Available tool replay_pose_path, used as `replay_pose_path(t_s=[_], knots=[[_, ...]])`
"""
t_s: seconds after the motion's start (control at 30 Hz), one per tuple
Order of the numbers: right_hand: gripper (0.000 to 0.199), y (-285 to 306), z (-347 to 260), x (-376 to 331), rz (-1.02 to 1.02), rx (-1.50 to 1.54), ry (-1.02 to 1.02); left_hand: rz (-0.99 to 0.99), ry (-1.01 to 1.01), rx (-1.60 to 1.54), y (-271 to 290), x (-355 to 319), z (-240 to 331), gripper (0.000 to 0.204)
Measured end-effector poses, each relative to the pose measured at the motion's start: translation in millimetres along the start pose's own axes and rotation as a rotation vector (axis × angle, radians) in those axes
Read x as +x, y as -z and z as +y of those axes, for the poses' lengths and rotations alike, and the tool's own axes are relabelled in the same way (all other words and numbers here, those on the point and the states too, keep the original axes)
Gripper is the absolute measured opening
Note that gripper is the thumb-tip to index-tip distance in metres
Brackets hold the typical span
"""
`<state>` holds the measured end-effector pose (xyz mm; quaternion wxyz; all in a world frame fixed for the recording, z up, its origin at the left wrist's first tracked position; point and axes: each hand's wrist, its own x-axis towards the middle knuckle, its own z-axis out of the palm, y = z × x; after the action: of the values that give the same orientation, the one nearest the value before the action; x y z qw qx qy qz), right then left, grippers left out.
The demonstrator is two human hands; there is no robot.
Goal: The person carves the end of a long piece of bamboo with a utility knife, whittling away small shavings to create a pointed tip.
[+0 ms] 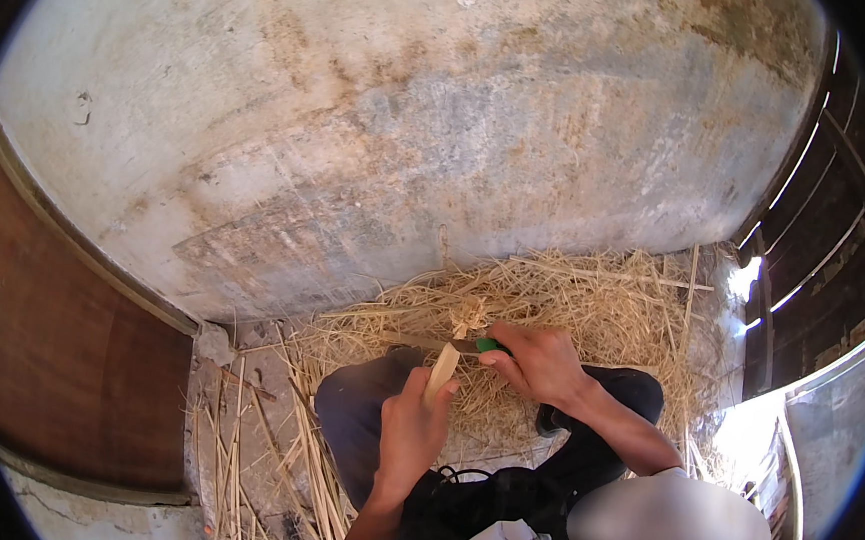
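Observation:
My left hand (411, 427) is closed round the lower part of a pale, flat bamboo strip (441, 369), which points up and away from me. Curled shavings (469, 316) cluster at its far end. In my right hand (541, 366) is a knife (488, 345) with a green handle, the fingers wrapped round it. Its dark blade (432, 343) lies across the strip near the upper end and points left. The exact contact of the edge with the strip is too small to tell.
A pile of straw-like shavings (611, 303) covers the floor against the stained wall (441, 150). Long thin strips (306, 432) lie to my left, near a brown wooden panel (77, 335). My bent legs (354, 390) frame the work. Dark boards (822, 227) stand at the right.

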<state>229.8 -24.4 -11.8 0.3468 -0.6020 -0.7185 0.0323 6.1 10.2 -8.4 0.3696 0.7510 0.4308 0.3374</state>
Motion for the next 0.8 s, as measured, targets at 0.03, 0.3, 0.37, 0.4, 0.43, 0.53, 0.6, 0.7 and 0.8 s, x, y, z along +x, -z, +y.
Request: replay_pose_path(t_s=[0.03, 0.3, 0.37, 0.4, 0.43, 0.53, 0.6, 0.7, 0.8], knots=[[0.038, -0.9, 1.6, 0.4, 0.005, -0.039, 0.003, 0.002, -0.003, 0.001, -0.2, -0.4, 1.3, 0.016], [0.038, -5.9, 0.1, 6.2, 0.23, -0.222, 0.004, 0.039, -0.028, 0.062, -4.2, -3.0, 7.0, 0.017], [0.036, -5.1, -6.2, 4.3, 0.218, -0.24, -0.037, 0.018, -0.019, 0.096, -3.3, -2.9, 11.0, 0.021], [0.036, -6.8, -8.1, 3.5, 0.218, -0.229, -0.058, 0.026, -0.017, 0.105, -3.8, -2.9, 10.9, 0.021], [0.036, -8.6, -10.1, 2.5, 0.217, -0.218, -0.079, 0.034, -0.014, 0.113, -4.8, -2.8, 10.5, 0.02], [0.035, -9.2, -12.6, 3.9, 0.248, -0.241, -0.075, 0.06, -0.027, 0.122, -7.2, -3.5, 9.1, 0.02], [0.034, -5.8, -15.9, 6.1, 0.275, -0.286, -0.046, 0.076, -0.055, 0.142, -7.5, -3.6, 7.5, 0.019], [0.034, 1.4, -18.6, 11.7, 0.306, -0.358, 0.005, 0.087, -0.102, 0.216, -6.9, -0.1, 3.4, 0.019], [0.035, 3.7, -13.2, 16.9, 0.316, -0.395, 0.053, 0.083, -0.126, 0.299, -5.7, 7.2, -2.1, 0.018]])
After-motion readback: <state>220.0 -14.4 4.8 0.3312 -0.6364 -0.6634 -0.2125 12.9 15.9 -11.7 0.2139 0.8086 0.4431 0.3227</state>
